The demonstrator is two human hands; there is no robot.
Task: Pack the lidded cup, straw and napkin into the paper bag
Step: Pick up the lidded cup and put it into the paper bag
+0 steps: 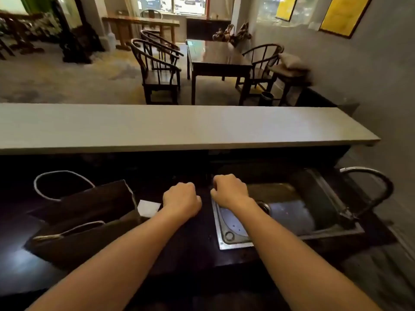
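Left of the hands (182,196), napkin (148,208) and paper bag (89,221).

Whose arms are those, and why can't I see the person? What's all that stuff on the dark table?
There is one picture, taken by a camera worn on a person's head and looking down, so you see only their two bare arms. The left hand and right hand are both curled into fists, and I can't see anything held in them. They rest over a dark counter. On the left a brown paper bag with rope handles stands open. A white napkin lies just beside it. On the right is a metal sink with a curved tap. I can't see the cup or straw. Beyond the pale shelf is a room with chairs.
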